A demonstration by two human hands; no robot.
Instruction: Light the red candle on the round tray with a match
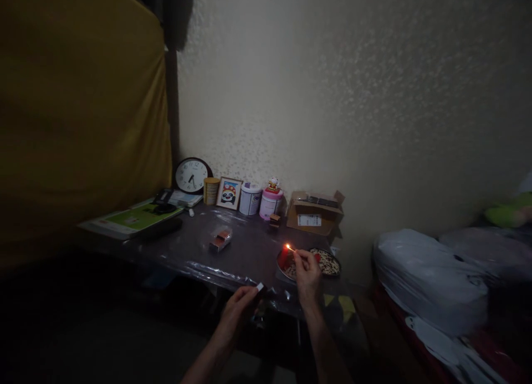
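My right hand [309, 278] pinches a burning match [291, 249] by its stick, flame to the left. The flame is close to a red candle [285, 259], which stands at the left side of a round tray [330, 263] with a brown-and-cream pattern. From this angle I cannot tell whether flame and wick touch. Another red item [317, 257] shows partly behind my fingers. Lower and to the left, my left hand [241, 306] is closed on a small box with a white end [260, 287], likely a matchbox; the rest of it is dark or covered by fingers.
A plastic-wrapped pack of small boxes [220, 239] lies on the dark covered table [245, 251]. Along the wall stand a clock [192, 175], a tin [211, 191], a framed panda picture [229, 193], two canisters [250, 200] and an open cardboard box [315, 213]. Bags [424, 273] sit right.
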